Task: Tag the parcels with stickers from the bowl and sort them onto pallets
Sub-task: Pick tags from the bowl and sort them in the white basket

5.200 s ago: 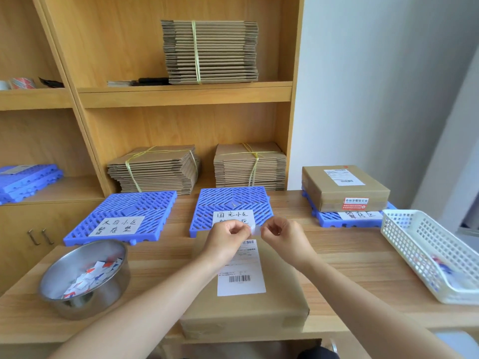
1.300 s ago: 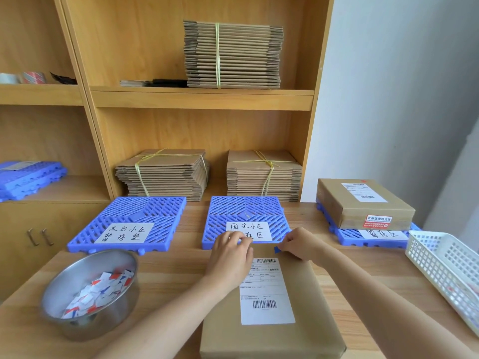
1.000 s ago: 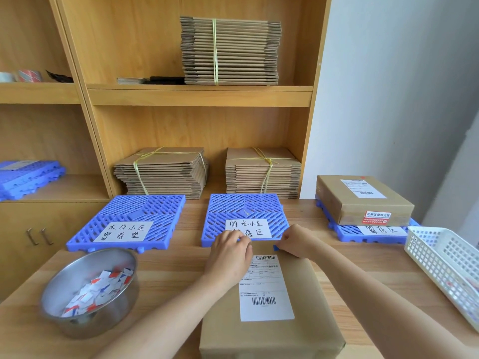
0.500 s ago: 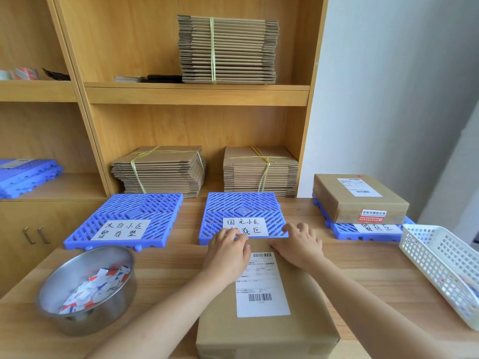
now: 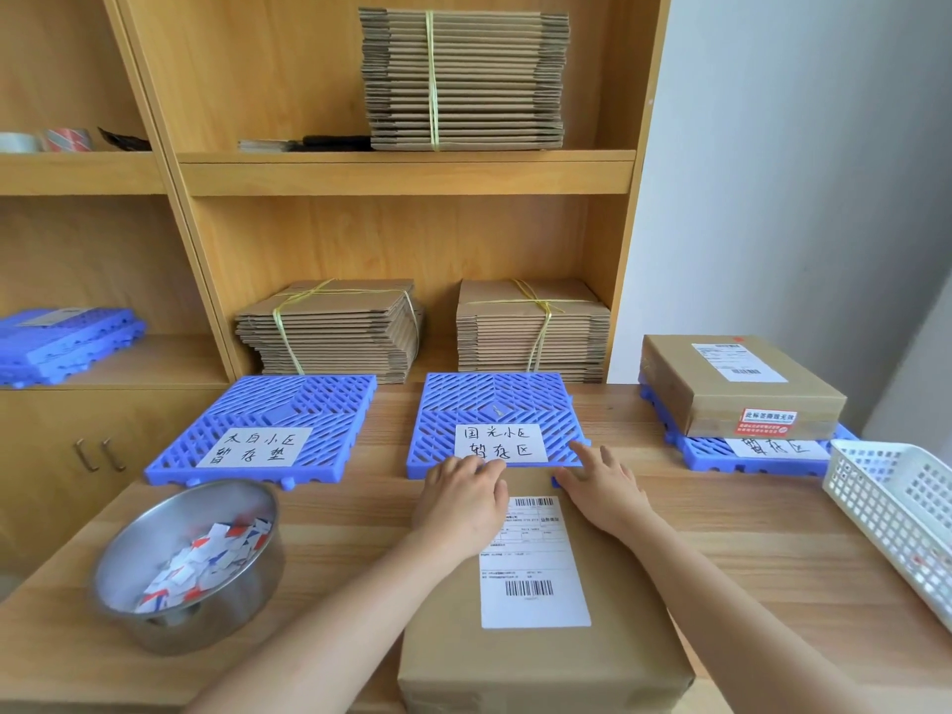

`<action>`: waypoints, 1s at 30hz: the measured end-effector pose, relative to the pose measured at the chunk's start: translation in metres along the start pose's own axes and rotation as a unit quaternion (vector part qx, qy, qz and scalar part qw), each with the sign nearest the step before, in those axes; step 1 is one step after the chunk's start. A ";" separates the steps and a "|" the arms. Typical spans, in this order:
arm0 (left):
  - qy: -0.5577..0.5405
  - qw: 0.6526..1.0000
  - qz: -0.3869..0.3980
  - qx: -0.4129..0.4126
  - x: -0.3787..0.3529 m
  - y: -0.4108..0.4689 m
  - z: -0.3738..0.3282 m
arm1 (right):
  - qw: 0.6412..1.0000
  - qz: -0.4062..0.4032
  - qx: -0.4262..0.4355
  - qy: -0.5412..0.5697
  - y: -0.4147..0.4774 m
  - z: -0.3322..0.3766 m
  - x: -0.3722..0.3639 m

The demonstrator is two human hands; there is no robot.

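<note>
Head view: our left hand (image 5: 461, 502) and right hand (image 5: 605, 489) rest on the brown cardboard parcel (image 5: 618, 657), fingers loose and gripping nothing, probably pressing a sticker onto its far edge. The blue plastic grid pallet (image 5: 494, 404) lies just beyond our fingertips.

The white paper slip (image 5: 499, 444) on the middle blue plastic grid pallet (image 5: 497, 399) reads, handwritten, 国光小区 暂存区. Left of that pallet, the left slip (image 5: 256, 447) on the left blue grid pallet (image 5: 288, 404) reads 太白小区 暂存垫. To its right, a red sticker (image 5: 766, 422) on the side of a brown cardboard parcel (image 5: 721, 394) reads 此标签撕毁无效. On the right slip (image 5: 772, 447) just beneath, only 暂存区 shows. In front of it, the near brown parcel (image 5: 546, 657) carries a white shipping label (image 5: 533, 564) with barcodes, its print too small to read.
</note>
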State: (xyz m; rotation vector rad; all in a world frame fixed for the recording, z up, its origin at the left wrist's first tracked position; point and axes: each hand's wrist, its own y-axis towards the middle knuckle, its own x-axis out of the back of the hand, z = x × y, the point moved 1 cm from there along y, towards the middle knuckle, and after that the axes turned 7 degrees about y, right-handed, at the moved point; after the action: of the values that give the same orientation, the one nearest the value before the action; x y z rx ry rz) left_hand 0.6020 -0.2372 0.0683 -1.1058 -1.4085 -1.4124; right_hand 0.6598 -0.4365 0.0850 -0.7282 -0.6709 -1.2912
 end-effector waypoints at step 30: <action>-0.008 0.992 0.104 -0.069 0.065 -0.178 -0.025 | 0.940 0.046 0.301 -0.155 -0.177 -0.054 0.003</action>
State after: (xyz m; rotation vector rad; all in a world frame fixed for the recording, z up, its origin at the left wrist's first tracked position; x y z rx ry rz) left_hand 0.4125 -0.2563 0.0842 -1.3157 -1.1811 -1.3683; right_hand 0.4873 -0.5033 0.0721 -0.4457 -1.2064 -0.8169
